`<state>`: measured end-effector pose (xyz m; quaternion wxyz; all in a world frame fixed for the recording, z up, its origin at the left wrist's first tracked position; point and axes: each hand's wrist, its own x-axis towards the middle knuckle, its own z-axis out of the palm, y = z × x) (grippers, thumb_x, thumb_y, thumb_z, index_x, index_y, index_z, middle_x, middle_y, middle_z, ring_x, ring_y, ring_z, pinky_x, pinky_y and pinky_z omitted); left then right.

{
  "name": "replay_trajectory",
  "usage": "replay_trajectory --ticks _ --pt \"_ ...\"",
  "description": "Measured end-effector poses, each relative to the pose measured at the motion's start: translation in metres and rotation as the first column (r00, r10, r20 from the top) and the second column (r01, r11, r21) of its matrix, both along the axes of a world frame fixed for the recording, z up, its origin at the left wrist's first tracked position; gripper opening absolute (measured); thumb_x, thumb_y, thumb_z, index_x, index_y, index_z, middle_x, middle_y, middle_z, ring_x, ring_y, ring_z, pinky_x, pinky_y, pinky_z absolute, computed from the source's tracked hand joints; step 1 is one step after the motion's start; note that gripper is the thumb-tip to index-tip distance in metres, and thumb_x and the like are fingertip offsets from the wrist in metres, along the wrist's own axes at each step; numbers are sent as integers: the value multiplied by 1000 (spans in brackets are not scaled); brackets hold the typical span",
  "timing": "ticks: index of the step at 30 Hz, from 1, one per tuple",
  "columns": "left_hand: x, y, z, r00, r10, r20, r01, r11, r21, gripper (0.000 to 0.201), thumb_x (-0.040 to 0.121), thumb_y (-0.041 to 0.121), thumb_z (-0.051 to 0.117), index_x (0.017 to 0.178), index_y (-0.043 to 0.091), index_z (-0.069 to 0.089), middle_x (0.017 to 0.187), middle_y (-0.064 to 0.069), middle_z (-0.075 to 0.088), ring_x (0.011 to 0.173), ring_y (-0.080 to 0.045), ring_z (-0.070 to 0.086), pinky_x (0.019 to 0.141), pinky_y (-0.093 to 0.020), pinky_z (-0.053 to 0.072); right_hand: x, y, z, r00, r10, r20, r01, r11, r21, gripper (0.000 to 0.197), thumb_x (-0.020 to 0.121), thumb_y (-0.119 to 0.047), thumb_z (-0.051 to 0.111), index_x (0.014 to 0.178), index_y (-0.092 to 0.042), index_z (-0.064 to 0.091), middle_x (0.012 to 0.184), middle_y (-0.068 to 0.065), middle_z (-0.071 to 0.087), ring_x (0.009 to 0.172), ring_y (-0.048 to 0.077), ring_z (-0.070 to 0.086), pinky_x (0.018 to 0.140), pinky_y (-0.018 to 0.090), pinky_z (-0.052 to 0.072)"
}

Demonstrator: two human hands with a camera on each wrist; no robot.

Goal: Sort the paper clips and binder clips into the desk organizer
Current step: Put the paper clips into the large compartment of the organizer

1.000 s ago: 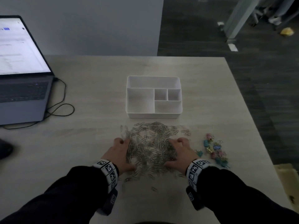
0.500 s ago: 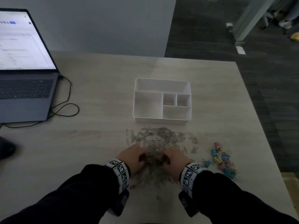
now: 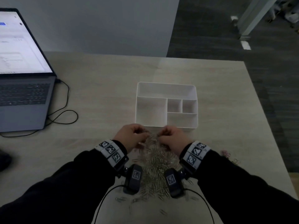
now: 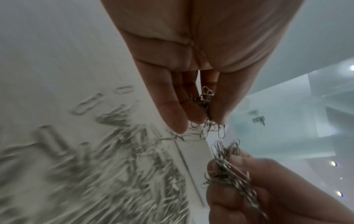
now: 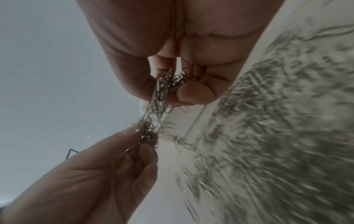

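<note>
Both hands are raised over the table just in front of the white desk organizer (image 3: 166, 91), whose compartments hold nothing. My left hand (image 3: 131, 136) pinches a bunch of silver paper clips (image 4: 205, 106) between thumb and fingers. My right hand (image 3: 173, 138) pinches another bunch of paper clips (image 5: 164, 86); the two bunches hang close together. Below them a big pile of paper clips (image 3: 155, 168) lies on the table. A few coloured binder clips (image 3: 225, 153) peek out beside my right sleeve; most of that heap is hidden.
An open laptop (image 3: 21, 88) stands at the far left, with a black cable (image 3: 64, 115) looping over the wooden table (image 3: 100, 88). The table's right edge drops to dark floor. Stray paper clips (image 3: 120, 198) lie near the front edge.
Both hands closed on bunches of paper clips, lifted off the pile and moved forward toward the organizer. The camera tilted down and closer.
</note>
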<state>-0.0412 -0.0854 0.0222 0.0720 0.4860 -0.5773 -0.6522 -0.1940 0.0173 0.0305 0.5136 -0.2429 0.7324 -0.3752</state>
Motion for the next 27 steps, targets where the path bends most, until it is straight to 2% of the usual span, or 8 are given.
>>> replay_trajectory --ticks 5,8,11,14,19,22,25,27 --pt "-30 -34 11 997 66 -48 -69 995 -72 8 84 10 70 80 16 68 73 -3 64 65 -15 62 60 -34 60 -15 -53 8 995 -85 -58 81 994 -67 18 79 -3 68 75 -19 60 66 2 60 54 15 54 50 28 46" --pt "-43 -49 13 997 76 -24 -79 987 -139 10 84 10 70 78 17 66 72 -2 65 62 -14 61 55 -30 59 -20 -73 4 987 -114 -110 106 992 -75 18 79 -6 70 75 -20 59 70 2 62 61 18 57 56 33 50" --pt "-51 -59 10 997 73 35 -64 976 -208 5 84 10 68 81 14 68 72 -3 68 58 -14 63 50 -28 58 -23 -85 -2 969 -75 -235 65 997 -53 14 77 -14 71 75 -24 62 73 1 67 63 19 62 63 38 57" --pt "-54 -64 4 992 47 118 -14 964 -265 4 81 18 69 84 20 71 75 0 73 62 -15 70 55 -35 61 -23 -92 -5 918 48 -393 -51 999 5 8 77 -21 68 75 -28 63 77 -5 70 72 17 67 71 36 58" --pt "-52 -62 4 976 -25 215 97 938 -334 16 78 30 69 94 29 73 85 7 75 73 -15 71 67 -39 62 -22 -89 -3 856 167 -489 -162 985 53 13 82 -22 63 93 -28 67 93 -6 70 84 14 65 74 25 51" --pt "-47 -57 8 973 -63 221 139 928 -346 19 83 27 65 100 28 72 86 6 73 69 -18 71 59 -38 61 -22 -80 -3 857 187 -480 -187 981 49 16 85 -24 61 99 -28 68 93 -6 70 82 14 65 74 26 52" --pt "-35 -47 10 980 -41 197 117 911 -394 13 85 24 63 93 28 72 78 8 70 67 -16 68 59 -35 61 -25 -62 4 849 189 -493 -221 975 -6 14 87 -24 60 97 -27 68 89 -9 67 82 12 64 79 29 54" --pt "-22 -39 7 974 -10 227 114 886 -449 10 85 26 62 86 26 72 70 13 66 63 -10 62 66 -30 56 -26 -43 10 839 182 -513 -235 971 -40 10 89 -24 60 96 -25 68 87 -14 64 80 6 61 76 24 51"
